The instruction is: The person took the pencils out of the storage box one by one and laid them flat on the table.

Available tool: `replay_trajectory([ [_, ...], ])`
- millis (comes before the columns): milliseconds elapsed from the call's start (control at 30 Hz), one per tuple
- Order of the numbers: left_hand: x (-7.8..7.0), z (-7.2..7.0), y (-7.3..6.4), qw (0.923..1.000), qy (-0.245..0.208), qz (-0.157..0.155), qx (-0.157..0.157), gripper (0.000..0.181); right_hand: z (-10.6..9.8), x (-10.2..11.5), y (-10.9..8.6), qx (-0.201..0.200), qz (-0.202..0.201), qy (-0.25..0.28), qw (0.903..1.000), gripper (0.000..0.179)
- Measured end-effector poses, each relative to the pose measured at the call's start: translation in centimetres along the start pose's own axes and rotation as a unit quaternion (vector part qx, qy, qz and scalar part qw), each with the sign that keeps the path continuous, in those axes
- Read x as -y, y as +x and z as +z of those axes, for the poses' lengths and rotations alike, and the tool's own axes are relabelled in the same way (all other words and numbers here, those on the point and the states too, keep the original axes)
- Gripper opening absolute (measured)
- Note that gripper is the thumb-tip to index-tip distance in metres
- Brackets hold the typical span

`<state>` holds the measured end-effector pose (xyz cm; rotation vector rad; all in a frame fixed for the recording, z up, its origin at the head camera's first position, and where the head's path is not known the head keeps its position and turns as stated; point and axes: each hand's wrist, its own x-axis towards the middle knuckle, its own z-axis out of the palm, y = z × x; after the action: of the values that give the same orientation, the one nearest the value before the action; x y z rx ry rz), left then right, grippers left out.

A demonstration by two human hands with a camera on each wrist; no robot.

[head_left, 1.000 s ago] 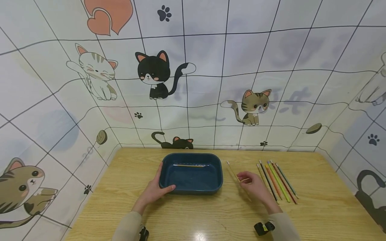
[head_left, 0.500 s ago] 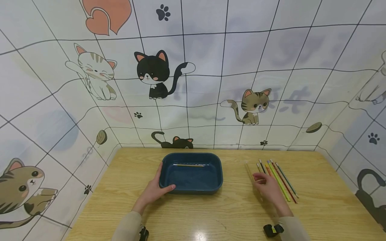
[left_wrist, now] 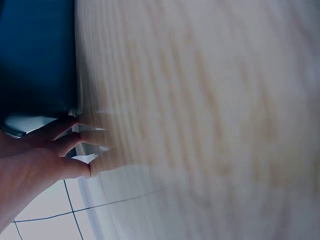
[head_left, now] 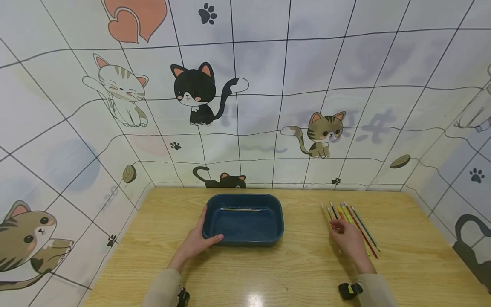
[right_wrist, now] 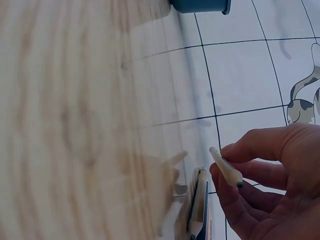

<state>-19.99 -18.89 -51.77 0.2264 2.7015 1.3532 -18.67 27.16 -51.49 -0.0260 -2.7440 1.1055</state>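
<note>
A deep blue rectangular dish [head_left: 243, 244] stands on the wooden table. My left hand [head_left: 197, 238] holds its near left corner, thumb over the front rim and fingers along the left side wall; the left wrist view catches this hand [left_wrist: 47, 157] beside the dish's blue wall [left_wrist: 37, 55]. One slim pencil [head_left: 240, 209] lies inside, along the back. Between thumb and fingertips, my right hand [head_left: 350, 241] pinches a pale pencil [right_wrist: 227, 170], its dark tip toward the wrist camera. That hand is over the left side of several coloured pencils [head_left: 362, 226], partly hiding them.
Behind the wooden table [head_left: 268, 277] hangs a white gridded backdrop [head_left: 261, 128] printed with cartoon cats. It also bounds the table at left and right. Bare tabletop lies between the dish and the pencils.
My right hand has moved right with the pale pencil, from beside the dish to over the pencil group. The left hand and the dish stay put.
</note>
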Motion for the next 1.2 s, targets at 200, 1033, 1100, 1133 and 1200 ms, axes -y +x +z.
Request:
replay_trajectory([
  [200, -0.06, -0.03, 0.06, 1.0, 0.002, -0.004, 0.001, 0.11, -0.05, -0.15, 0.23, 0.007, -0.004, -0.018, 0.9998, 0.025],
  [1033, -0.15, -0.13, 0.06, 0.9999, -0.008, -0.01, 0.002, 0.109, -0.2, 0.38, 0.67, 0.021, 0.005, -0.051, 0.9984, 0.019],
  [1100, -0.16, -0.12, 0.06, 0.9999, -0.009, -0.009, 0.002, 0.109, -0.17, 0.37, 0.73, 0.02, 0.008, -0.053, 0.9984, 0.019],
  [1133, -0.15, -0.11, 0.07, 0.9999, -0.009, -0.008, 0.001, 0.109, -0.16, 0.36, 0.77, 0.02, 0.009, -0.053, 0.9983, 0.019],
  [1200, -0.2, -0.1, 0.06, 1.0, -0.009, -0.003, 0.0, 0.109, -0.12, 0.32, 0.84, 0.021, 0.012, -0.055, 0.9982, 0.019],
])
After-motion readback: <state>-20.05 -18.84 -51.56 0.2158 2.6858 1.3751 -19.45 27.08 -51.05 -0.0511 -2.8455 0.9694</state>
